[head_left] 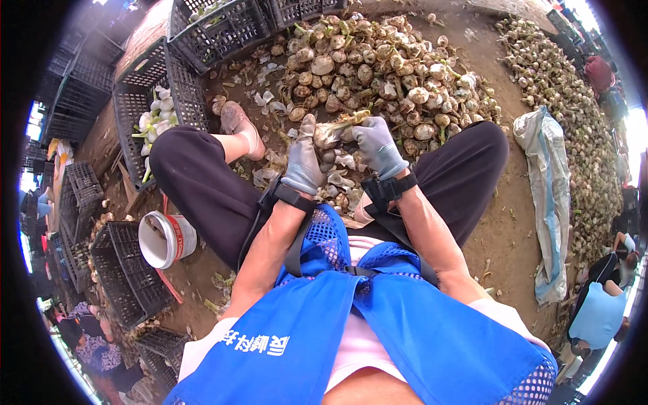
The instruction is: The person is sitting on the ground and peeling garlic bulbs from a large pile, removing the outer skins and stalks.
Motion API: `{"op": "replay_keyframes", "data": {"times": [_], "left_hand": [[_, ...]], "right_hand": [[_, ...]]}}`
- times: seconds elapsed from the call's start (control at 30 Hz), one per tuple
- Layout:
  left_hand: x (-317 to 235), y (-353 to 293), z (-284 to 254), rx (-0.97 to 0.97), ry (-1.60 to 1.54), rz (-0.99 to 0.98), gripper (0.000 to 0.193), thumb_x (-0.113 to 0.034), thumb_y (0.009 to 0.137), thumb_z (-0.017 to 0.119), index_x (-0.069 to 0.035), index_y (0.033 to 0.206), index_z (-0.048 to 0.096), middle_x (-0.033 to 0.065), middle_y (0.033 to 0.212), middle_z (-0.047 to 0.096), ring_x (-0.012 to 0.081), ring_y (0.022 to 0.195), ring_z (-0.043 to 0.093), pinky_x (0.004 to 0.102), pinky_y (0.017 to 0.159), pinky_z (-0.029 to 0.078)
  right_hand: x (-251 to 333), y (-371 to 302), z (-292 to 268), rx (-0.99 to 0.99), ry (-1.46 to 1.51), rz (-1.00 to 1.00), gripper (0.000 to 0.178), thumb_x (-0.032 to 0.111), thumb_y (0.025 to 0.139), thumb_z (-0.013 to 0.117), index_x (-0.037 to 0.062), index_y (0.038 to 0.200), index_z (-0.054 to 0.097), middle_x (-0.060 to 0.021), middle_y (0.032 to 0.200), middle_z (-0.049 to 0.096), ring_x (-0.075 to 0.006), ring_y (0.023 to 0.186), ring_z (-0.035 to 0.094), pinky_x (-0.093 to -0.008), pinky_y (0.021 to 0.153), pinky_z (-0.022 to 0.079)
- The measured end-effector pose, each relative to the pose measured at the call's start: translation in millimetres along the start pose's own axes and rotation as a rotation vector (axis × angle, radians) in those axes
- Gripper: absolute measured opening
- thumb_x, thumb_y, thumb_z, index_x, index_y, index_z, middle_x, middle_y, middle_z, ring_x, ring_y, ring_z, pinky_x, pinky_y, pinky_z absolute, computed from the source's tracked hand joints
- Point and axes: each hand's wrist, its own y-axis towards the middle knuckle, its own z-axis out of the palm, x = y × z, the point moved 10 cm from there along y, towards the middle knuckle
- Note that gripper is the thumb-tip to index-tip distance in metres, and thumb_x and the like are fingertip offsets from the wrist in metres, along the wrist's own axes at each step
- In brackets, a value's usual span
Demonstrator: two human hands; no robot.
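Note:
Both my hands wear grey gloves and hold one garlic bulb [329,134] with a green stalk between them, above my knees. My left hand [304,160] grips the bulb from the left and below. My right hand [375,146] holds the stalk side from the right. A big heap of unpeeled garlic bulbs [378,67] lies on the dirt ground just beyond my hands. Loose garlic skins [341,192] lie on the ground between my legs.
A black plastic crate [145,111] at my left holds several cleaned white bulbs. More black crates [223,27] stand at the back and the far left. A white bucket [162,239] lies by my left leg. A white sack [550,196] and another garlic row [580,135] lie right, where other people sit.

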Motion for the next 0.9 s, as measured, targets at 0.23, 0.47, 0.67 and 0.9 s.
{"op": "replay_keyframes", "data": {"times": [0.23, 0.47, 0.67, 0.9], "left_hand": [[12.5, 1.8, 13.8, 0.092, -0.181, -0.145, 0.042, -0.052, 0.087, 0.044, -0.012, 0.08, 0.058, -0.004, 0.05, 0.046, 0.0072, 0.031, 0.035, 0.0186, 0.027, 0.022], [-41.8, -3.1, 2.2, 0.016, 0.672, 0.531, 0.042, -0.036, 0.093, 0.04, -0.001, 0.108, 0.057, 0.0117, 0.097, 0.058, 0.022, 0.089, 0.055, 0.0336, 0.08, 0.042], [-0.9, 22.9, 20.4, 0.342, 0.392, 0.278, 0.051, -0.046, 0.091, 0.037, -0.005, 0.119, 0.048, 0.0106, 0.107, 0.059, 0.0187, 0.083, 0.057, 0.0276, 0.067, 0.045], [54.7, 59.4, -36.7, -0.022, -0.126, -0.259, 0.035, -0.038, 0.09, 0.042, -0.008, 0.095, 0.061, 0.0109, 0.089, 0.066, 0.0186, 0.062, 0.06, 0.0257, 0.044, 0.044]], "right_hand": [[11.4, -5.2, 2.4, 0.074, -0.032, -0.078, 0.012, 0.002, 0.074, 0.055, -0.0007, 0.081, 0.065, 0.0042, 0.061, 0.054, -0.0036, 0.047, 0.041, -0.021, 0.041, 0.032], [34.6, -14.2, 13.3, 0.133, -0.432, -0.281, 0.016, 0.005, 0.078, 0.054, 0.0002, 0.09, 0.064, 0.0026, 0.067, 0.058, -0.0064, 0.049, 0.046, -0.0234, 0.041, 0.036], [76.8, -57.5, -89.6, -0.209, 0.193, -0.233, 0.008, 0.006, 0.077, 0.057, 0.001, 0.074, 0.063, -0.0001, 0.067, 0.059, -0.0095, 0.057, 0.05, -0.0272, 0.049, 0.041], [121.8, -437.8, -341.0, -1.581, -1.487, -0.309, 0.017, 0.008, 0.082, 0.052, 0.0027, 0.09, 0.066, 0.0019, 0.07, 0.063, -0.0105, 0.057, 0.056, -0.0257, 0.047, 0.044]]}}
